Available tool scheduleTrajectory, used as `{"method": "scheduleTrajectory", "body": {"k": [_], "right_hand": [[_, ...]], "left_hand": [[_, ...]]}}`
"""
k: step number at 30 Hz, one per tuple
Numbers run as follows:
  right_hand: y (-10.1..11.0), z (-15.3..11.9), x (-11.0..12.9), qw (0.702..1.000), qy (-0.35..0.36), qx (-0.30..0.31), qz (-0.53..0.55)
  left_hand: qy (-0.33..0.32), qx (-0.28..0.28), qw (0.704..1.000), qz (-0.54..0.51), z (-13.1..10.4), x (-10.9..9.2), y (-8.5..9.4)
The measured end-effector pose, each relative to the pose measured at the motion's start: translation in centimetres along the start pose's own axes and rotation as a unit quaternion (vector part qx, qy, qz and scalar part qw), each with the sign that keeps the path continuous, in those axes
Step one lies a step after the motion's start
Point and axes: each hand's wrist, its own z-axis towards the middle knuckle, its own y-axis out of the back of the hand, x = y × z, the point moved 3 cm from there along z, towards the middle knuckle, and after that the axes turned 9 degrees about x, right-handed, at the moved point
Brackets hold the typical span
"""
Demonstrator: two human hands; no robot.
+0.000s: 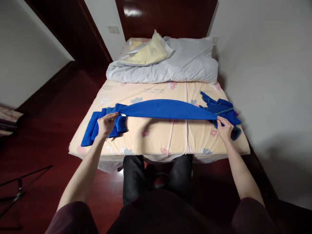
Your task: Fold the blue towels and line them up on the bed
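Observation:
A blue towel-like cloth (163, 109) is stretched sideways above the bed, its middle bulging toward the far side. My left hand (106, 124) pinches its left end, where a small white label shows. The right end is pinched in my right hand (224, 127). Below and around my left hand lie several folded blue cloths (90, 130), overlapping in a row. Near my right hand is a crumpled heap of blue cloths (220, 105), some with green edging. What the heap's lower part holds is partly hidden.
The bed (146, 143) has a cream patterned sheet. A rolled grey-white quilt (192, 61) and a yellow pillow (148, 53) lie at its far end, before a dark headboard (168, 18). A wall (268, 81) stands close on the right. A black metal stand (19, 188) is at lower left.

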Motion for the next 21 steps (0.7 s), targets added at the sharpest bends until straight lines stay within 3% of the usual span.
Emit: {"method": "scheduleTrajectory", "body": {"k": [4,7,10,15,21], "right_hand": [[-5.0,-5.3,-2.3,0.990,-0.059,0.125,0.001],[-8.3,-9.2,-4.1,0.972,-0.080,0.219,-0.018],[-10.1,-11.9,-4.9,0.957,-0.082,0.270,-0.067],[-10.7,-13.2,-4.1,0.937,-0.048,0.312,-0.153],[-9.4,-14.0,-4.2,0.911,-0.030,0.355,-0.207]], "left_hand": [[0.044,0.118,0.992,0.021,-5.2,3.5,-5.0],[0.088,0.224,0.968,0.063,-8.7,5.7,-8.9],[0.061,0.290,0.947,0.125,-11.2,6.6,-11.5],[-0.008,0.304,0.931,0.201,-12.0,5.8,-12.8],[0.018,0.346,0.911,0.224,-12.0,5.5,-12.4]]}}
